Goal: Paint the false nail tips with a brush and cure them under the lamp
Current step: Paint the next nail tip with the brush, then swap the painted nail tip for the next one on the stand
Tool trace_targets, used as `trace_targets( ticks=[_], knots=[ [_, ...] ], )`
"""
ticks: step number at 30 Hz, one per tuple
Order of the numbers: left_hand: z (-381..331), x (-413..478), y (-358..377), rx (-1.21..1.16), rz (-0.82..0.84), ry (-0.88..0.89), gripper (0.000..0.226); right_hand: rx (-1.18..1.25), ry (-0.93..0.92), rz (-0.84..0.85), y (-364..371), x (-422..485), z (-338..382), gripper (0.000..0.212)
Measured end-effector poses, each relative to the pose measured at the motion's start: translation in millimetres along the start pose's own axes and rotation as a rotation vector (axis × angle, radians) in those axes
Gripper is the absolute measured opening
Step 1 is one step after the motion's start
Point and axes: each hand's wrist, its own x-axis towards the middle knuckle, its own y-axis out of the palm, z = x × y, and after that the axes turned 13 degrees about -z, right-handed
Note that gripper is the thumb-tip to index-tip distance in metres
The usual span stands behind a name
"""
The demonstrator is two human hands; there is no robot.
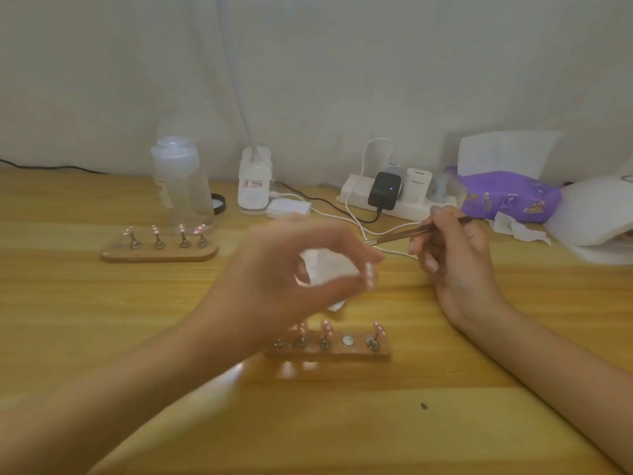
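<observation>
1. One pink, pale-dotted false nail tip [370,275], blurred, is pinched by left hand [291,269], whose curled fingers also hold a white wipe [325,265].
2. Thin brush [411,234] gripped in right hand [452,262]; bristle end points toward the tip, apart from it.
3. Under left hand, near wooden holder [359,353]: three pink tips showing, one bare disc [347,340]. On far holder [159,255]: four tips.
4. Behind far holder, clear bottle [181,180]; contents unclear.

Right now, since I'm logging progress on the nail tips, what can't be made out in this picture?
Head view, left hand: motion blur; the white wad it holds is unidentifiable.
Head view, near nail stand: left end hidden behind the left wrist.
Head view, brush tip: too small to show paint.
</observation>
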Motion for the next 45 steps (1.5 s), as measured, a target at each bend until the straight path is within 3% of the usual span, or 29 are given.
trace_targets(
  ticks=[3, 7, 14, 22, 30, 34, 45],
  knots=[
    [-6, -14, 12, 0.141, 0.124, 0.032, 0.011, -0.009, 0.005, 0.0, 0, 0, 0, 0.032],
    [-7, -25, 21, 0.404, 0.148, 0.155, 0.009, -0.01, 0.014, 0.001, 0, 0, 0, 0.032],
    [-4, -23, 19, 0.524, 0.175, 0.075, 0.016, -0.012, 0.013, 0.011, -1, 0, 0, 0.032],
    [3, -22, 18, 0.613, 0.225, 0.003, 0.009, -0.006, 0.021, 0.008, 1, -1, 1, 0.044],
    [9, -23, 20, 0.658, 0.263, -0.043, 0.011, -0.013, 0.026, 0.005, -1, 1, 0, 0.033],
    [5, -22, 24, 0.662, 0.236, 0.017, 0.019, -0.022, 0.027, 0.008, 0, 0, 0, 0.031],
    [-5, -18, 36, 0.651, 0.213, 0.204, 0.009, -0.018, 0.029, 0.006, 1, -2, 2, 0.041]
  ],
)
